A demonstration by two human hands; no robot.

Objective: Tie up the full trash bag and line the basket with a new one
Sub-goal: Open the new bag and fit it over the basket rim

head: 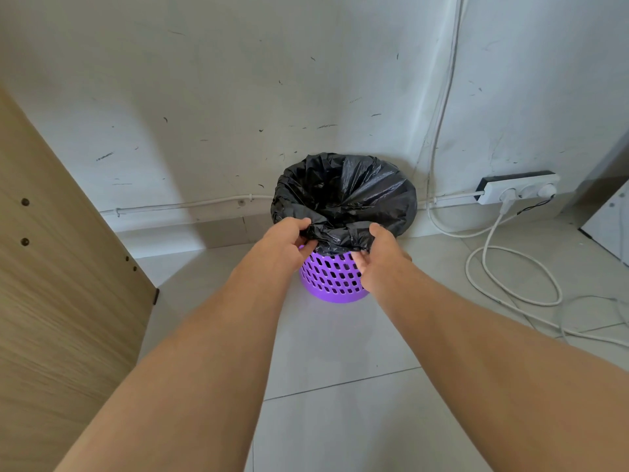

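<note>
A purple perforated basket (332,279) stands on the tiled floor against the white wall. A black trash bag (343,195) lines it, its edge folded down over the rim. My left hand (289,238) pinches the folded bag edge at the near left of the rim, thumb on top. My right hand (377,250) grips the bag edge at the near right, thumb on top and fingers tucked under the fold against the basket wall. The inside of the bag is dark and its contents are hidden.
A wooden cabinet panel (61,284) stands close on the left. A white power strip (517,190) lies at the wall on the right, and white cables (510,284) loop over the floor beside the basket. Tiled floor (340,386) lies between me and the basket.
</note>
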